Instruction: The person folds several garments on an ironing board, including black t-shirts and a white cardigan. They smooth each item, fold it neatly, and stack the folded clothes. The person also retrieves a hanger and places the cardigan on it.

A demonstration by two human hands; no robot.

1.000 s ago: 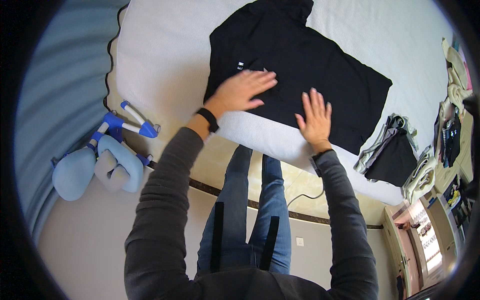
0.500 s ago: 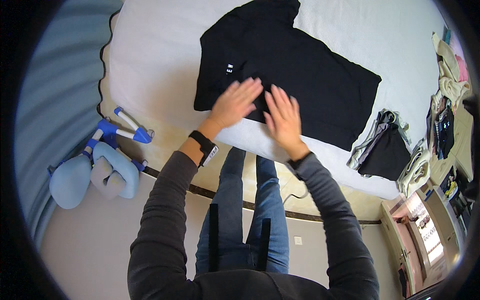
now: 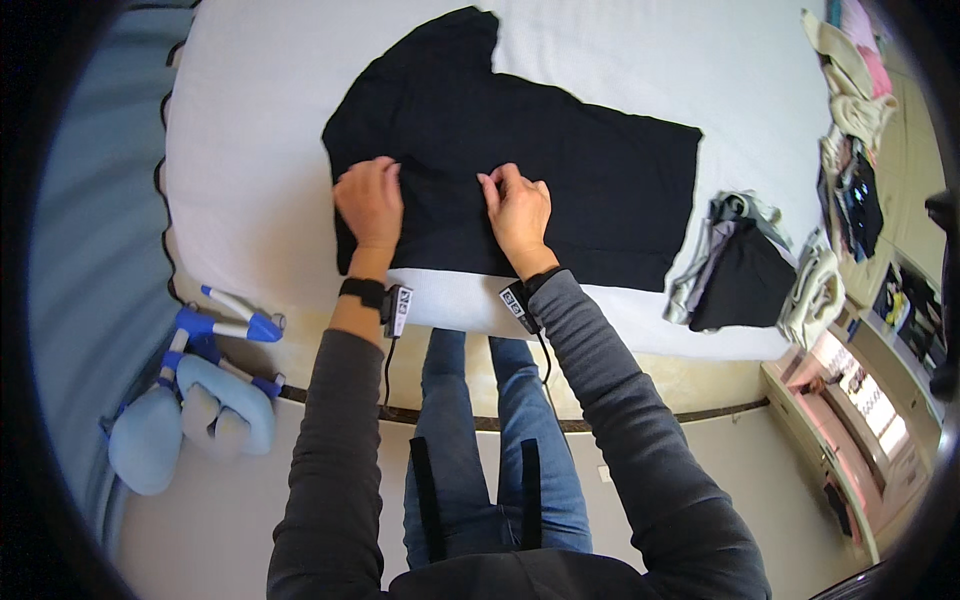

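Garment [image 3: 480, 120] on bed [image 3: 620, 60] beside curtain [image 3: 95, 220]

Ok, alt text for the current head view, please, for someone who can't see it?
A left hand and a right hand, both curled, are on a black garment spread on a white bed. Folded clothes lie to its right.

1. Black short-sleeved top [image 3: 600, 185]; laid flat, slightly rumpled at centre-left;
2. Sleeve [image 3: 455, 45] directed away from the person; hem [image 3: 684, 210] at right;
3. Position: near edge of white bed cover [image 3: 250, 150].
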